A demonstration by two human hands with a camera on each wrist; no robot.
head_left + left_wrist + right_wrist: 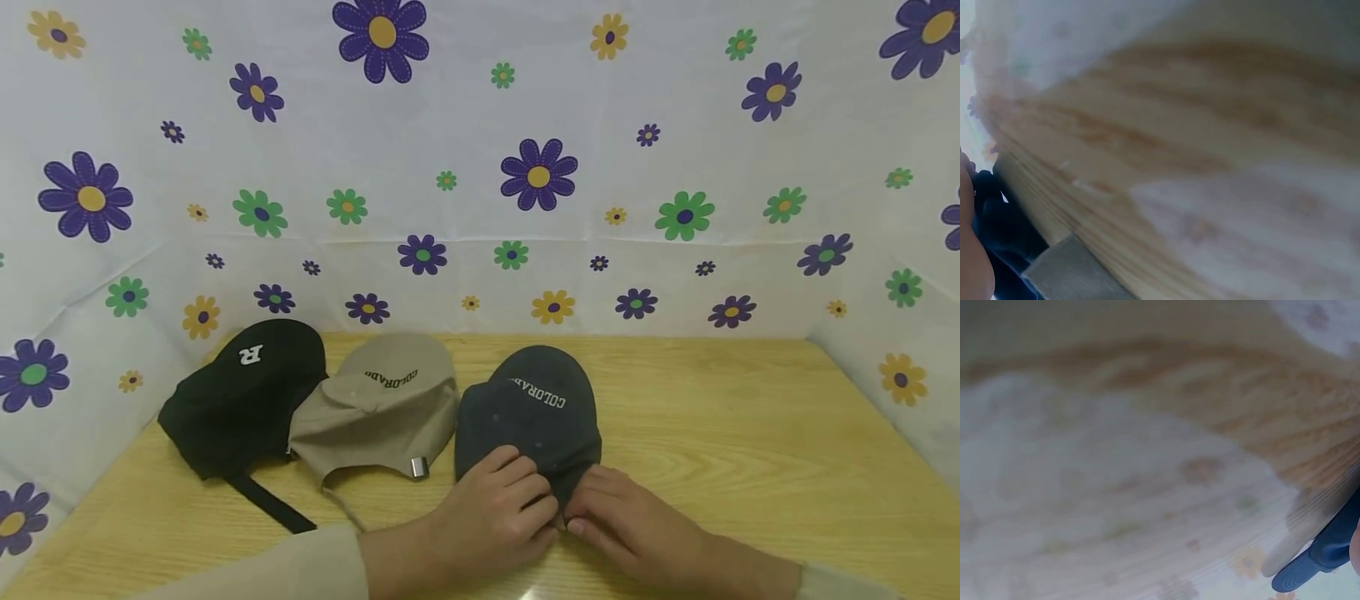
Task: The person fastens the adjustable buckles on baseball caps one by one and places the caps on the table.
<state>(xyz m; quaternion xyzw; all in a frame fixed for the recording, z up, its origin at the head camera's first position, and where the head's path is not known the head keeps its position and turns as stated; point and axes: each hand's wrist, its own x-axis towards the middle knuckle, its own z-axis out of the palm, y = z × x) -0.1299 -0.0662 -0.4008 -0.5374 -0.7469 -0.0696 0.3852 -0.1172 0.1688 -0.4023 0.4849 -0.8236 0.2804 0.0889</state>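
Observation:
A dark blue-grey baseball cap [517, 421] with white COLORADO lettering lies on the table, its back toward me. My left hand [498, 508] has curled fingers on the cap's lower back edge, near the strap. From the other side, my right hand [630, 521] pinches the same edge between thumb and fingers. The fingertips of both hands nearly meet there, and they hide most of the strap. At the edge of the left wrist view shows part of the dark cap [1004, 215]; the right wrist view catches its blue brim [1310, 562].
Left of the dark cap lies a beige COLORADO cap [375, 425] with a metal buckle [418, 467]. Beside it, a black cap [232, 408] with a white R has its strap [273, 504] trailing loose. A flower-print cloth [450, 108] backs the wooden table [720, 417].

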